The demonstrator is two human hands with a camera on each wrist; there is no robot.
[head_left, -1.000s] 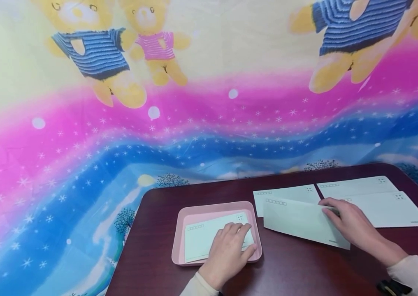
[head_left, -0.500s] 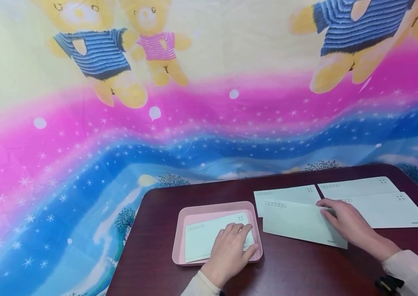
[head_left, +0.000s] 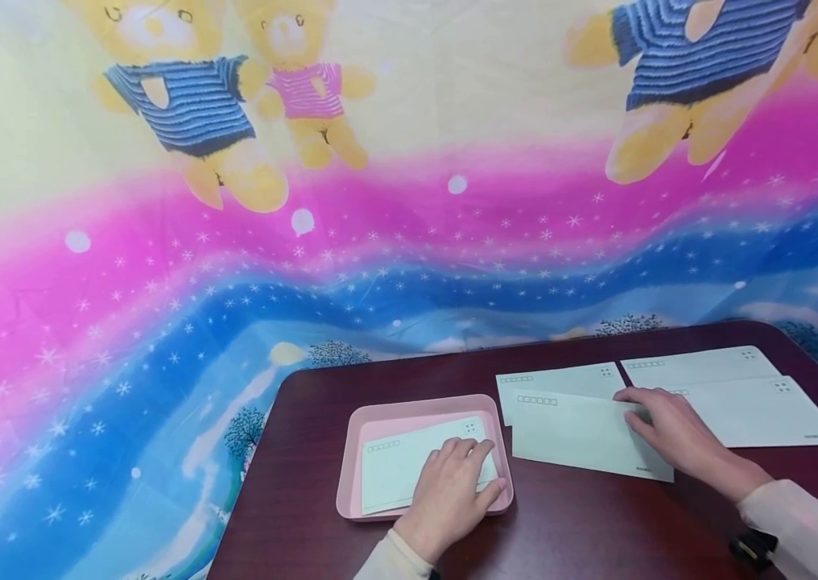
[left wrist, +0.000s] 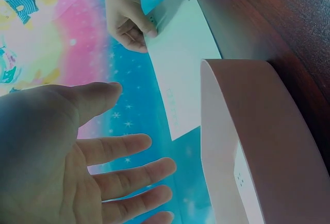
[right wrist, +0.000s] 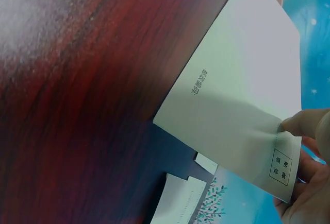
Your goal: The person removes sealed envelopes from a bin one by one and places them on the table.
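My right hand [head_left: 677, 431] pinches a pale envelope [head_left: 576, 435] by its upper right edge, thumb on the front face and fingers behind. In the right wrist view that envelope [right wrist: 242, 74] tilts up off the table. My left hand [head_left: 448, 487] is over the pink tray [head_left: 351, 467], its fingers spread and relaxed. The left wrist view shows the left hand [left wrist: 87, 157] holding nothing, apart from the tray wall [left wrist: 263, 121]. Inside the tray lies another envelope [head_left: 394, 471], partly hidden by the left hand.
Several more envelopes lie on the dark wooden table [head_left: 561, 524]: one behind the held envelope [head_left: 561, 379], one at the back right [head_left: 706, 364] and one overlapping it in front [head_left: 757, 415]. A curtain [head_left: 409, 201] with printed bears hangs behind the table.
The right hand and its envelope have shifted slightly left, and the envelope's near edge looks straighter than a second ago. The left hand has stayed almost still.
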